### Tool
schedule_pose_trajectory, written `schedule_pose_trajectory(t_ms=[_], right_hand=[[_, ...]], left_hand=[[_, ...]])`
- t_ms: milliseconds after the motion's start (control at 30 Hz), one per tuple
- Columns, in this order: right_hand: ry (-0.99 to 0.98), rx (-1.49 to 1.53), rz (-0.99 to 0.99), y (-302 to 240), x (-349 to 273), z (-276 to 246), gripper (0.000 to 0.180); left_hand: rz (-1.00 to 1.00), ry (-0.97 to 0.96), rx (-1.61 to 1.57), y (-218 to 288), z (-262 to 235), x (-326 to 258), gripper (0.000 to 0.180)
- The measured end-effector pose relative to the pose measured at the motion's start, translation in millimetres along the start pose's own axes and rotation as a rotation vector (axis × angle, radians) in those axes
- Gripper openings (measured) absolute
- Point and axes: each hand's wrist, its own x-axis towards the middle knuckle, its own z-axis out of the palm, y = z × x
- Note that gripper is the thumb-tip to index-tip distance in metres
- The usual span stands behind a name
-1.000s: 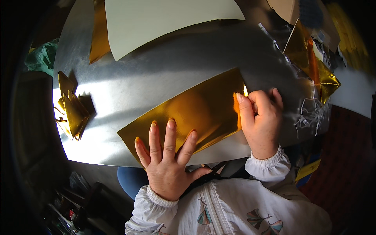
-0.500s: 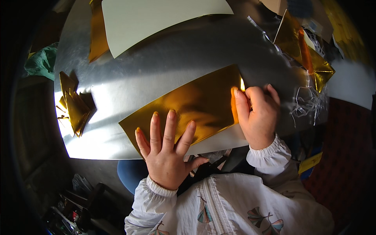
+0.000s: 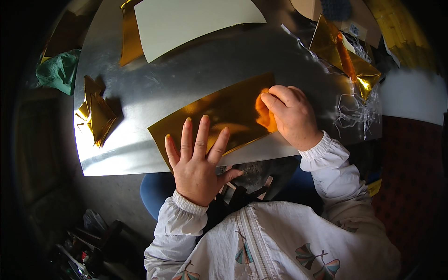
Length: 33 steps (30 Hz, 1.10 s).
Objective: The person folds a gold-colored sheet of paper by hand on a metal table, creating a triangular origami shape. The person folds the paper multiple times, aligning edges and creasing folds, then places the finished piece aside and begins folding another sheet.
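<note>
Before you is a grey, shiny metal table point(image 3: 261, 51). On it, a gold foil sheet point(image 3: 238, 105) slants across the frame's middle. You have folded gold pieces point(image 3: 100, 116) at the left, a white sheet point(image 3: 198, 25) at the top, a folded gold shape point(image 3: 336, 49) upper right and tangled clear strips point(image 3: 357, 114) below that.

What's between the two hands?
In the head view, the gold sheet stretches between the spread left hand and the curled right hand.

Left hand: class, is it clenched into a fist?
No, the left hand is open, with its spread fingers on the gold sheet.
</note>
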Motion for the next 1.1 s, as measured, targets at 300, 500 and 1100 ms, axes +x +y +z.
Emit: schedule_pose_trajectory(t_ms=[300, 500, 1100], right_hand=[[-0.136, -0.229, 0.392, -70.9, -7.9, 3.0, 0.065], [-0.154, -0.247, 0.523, -86.6, -19.9, 17.5, 0.079], [-0.187, -0.047, 0.135, -103.9, -55.6, -1.8, 0.077]], left_hand=[[0.018, 0.021, 0.001, -1.0, 2.3, 0.2, 0.091], [0.014, 0.002, -0.005, -1.8, 1.7, 0.1, 0.088], [0.052, 0.067, 0.068, 2.9, 14.1, -14.5, 0.083]])
